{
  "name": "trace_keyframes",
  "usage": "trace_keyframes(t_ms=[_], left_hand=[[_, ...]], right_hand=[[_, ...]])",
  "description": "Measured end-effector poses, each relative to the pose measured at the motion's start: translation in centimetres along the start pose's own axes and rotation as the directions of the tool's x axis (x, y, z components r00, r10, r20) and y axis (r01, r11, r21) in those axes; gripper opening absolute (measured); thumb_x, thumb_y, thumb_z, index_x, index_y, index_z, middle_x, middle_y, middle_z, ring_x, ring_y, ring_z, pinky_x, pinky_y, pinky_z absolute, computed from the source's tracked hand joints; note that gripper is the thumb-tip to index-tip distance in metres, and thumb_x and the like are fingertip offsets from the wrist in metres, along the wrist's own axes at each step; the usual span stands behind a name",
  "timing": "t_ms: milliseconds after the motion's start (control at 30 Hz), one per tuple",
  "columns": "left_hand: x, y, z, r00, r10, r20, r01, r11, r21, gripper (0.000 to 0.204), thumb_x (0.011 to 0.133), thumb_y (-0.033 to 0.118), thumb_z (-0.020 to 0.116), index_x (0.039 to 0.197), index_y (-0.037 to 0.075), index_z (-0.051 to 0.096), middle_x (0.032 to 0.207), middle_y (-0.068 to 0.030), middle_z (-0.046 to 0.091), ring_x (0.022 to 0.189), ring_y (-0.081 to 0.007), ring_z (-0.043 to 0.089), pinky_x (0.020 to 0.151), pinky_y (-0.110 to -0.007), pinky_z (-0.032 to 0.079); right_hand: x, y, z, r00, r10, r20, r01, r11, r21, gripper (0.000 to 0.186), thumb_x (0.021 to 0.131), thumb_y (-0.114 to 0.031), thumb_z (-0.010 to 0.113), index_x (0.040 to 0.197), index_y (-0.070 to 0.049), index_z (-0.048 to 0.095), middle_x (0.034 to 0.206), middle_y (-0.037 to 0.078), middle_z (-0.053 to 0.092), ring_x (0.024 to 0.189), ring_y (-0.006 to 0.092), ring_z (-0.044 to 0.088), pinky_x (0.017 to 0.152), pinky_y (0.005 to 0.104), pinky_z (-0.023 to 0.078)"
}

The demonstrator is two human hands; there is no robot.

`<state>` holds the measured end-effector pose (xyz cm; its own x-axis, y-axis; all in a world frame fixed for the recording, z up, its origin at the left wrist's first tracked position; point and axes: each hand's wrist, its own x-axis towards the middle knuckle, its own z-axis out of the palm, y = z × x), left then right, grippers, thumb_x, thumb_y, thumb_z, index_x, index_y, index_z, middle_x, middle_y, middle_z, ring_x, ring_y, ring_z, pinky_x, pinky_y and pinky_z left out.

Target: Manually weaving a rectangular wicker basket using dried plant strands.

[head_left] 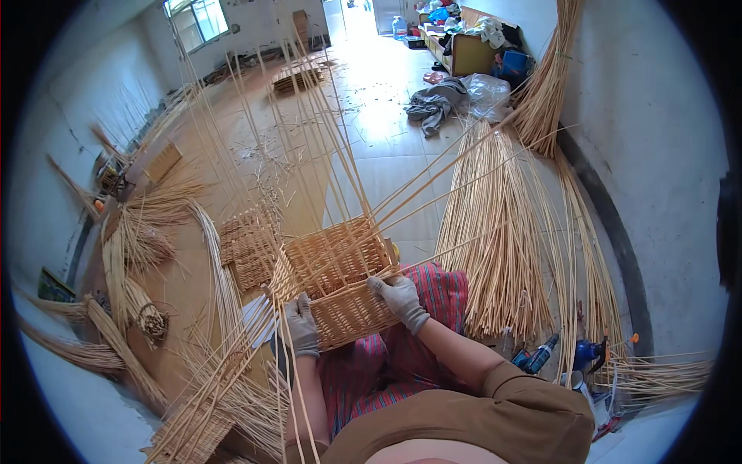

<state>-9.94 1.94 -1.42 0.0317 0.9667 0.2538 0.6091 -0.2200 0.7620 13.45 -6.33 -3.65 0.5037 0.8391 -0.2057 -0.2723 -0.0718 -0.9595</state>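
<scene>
A half-woven rectangular wicker basket [348,317] rests over my lap on a red-and-blue striped cloth [444,298], with long pale canes rising and fanning from its edges. My left hand [303,325], in a grey glove, grips the basket's lower left corner beside a bunch of loose canes [239,363]. My right hand [394,298], also gloved, is closed on the near rim at the right, thumb and fingers by the upright canes. The fingertips behind the rim are partly hidden.
Cane bundles [491,232] lie at right and left [124,255]. Woven panels [247,247] sit left of the basket. A drill [533,356] and blue spray bottle [587,354] are at lower right. Grey clothing [429,108], a plastic bag [487,97] and a cluttered sofa [471,54] stand farther back.
</scene>
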Motion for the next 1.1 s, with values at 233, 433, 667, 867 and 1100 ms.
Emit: trace_keyframes(t_ms=[233,433,667,867,1100], left_hand=[[0.7,-2.7,-0.2,0.983,0.155,0.102,-0.173,0.966,0.192,0.044,0.107,0.041,0.059,0.111,-0.001,0.070,0.104,-0.0270,0.071,0.097,-0.0454,0.067,0.085,-0.052,0.052],[2.6,-5.9,1.2,0.946,-0.055,0.319,0.031,0.996,0.078,0.025,0.102,0.027,0.070,0.111,0.004,0.066,0.090,-0.0126,0.069,0.077,-0.0250,0.068,0.065,-0.039,0.056],[2.1,-6.4,2.6,0.955,-0.047,0.291,0.151,0.926,-0.347,0.012,0.100,0.012,0.072,0.108,0.006,0.066,0.083,0.0002,0.066,0.067,-0.0087,0.061,0.054,-0.028,0.051],[1.1,-2.8,2.3,0.972,-0.139,0.192,0.197,0.924,-0.329,0.010,0.094,0.008,0.077,0.092,0.008,0.068,0.074,0.0025,0.065,0.065,-0.0071,0.057,0.055,-0.026,0.045],[1.2,-1.4,1.8,0.976,-0.157,0.150,0.177,0.976,-0.130,0.016,0.086,0.012,0.082,0.084,0.005,0.068,0.073,-0.0042,0.066,0.067,-0.0114,0.059,0.066,-0.033,0.050]], right_hand=[[-0.3,1.3,-0.3,0.991,-0.074,0.108,0.104,0.947,-0.303,0.055,0.098,-0.056,0.071,0.111,-0.004,0.080,0.089,0.007,0.078,0.079,0.0135,0.071,0.076,0.0324,0.057],[-0.9,1.7,0.6,0.972,0.145,0.183,-0.138,0.989,-0.051,0.062,0.102,-0.062,0.062,0.112,-0.002,0.078,0.088,0.008,0.076,0.078,0.0149,0.071,0.076,0.0312,0.058],[-7.8,-3.7,4.6,0.882,-0.110,0.458,0.238,0.943,-0.232,0.045,0.103,-0.038,0.070,0.132,-0.004,0.067,0.111,0.013,0.074,0.100,0.0221,0.073,0.092,0.0361,0.059],[-13.9,-7.0,14.6,0.086,-0.724,0.685,0.971,0.214,0.105,0.067,0.084,-0.023,0.078,0.147,-0.019,0.057,0.161,0.025,0.042,0.151,0.0459,0.039,0.125,0.0597,0.030],[-18.3,-4.8,23.9,-0.208,-0.550,0.809,0.924,0.162,0.347,0.063,0.092,-0.030,0.060,0.154,-0.026,0.048,0.164,0.027,0.036,0.150,0.0490,0.039,0.120,0.0612,0.035]])
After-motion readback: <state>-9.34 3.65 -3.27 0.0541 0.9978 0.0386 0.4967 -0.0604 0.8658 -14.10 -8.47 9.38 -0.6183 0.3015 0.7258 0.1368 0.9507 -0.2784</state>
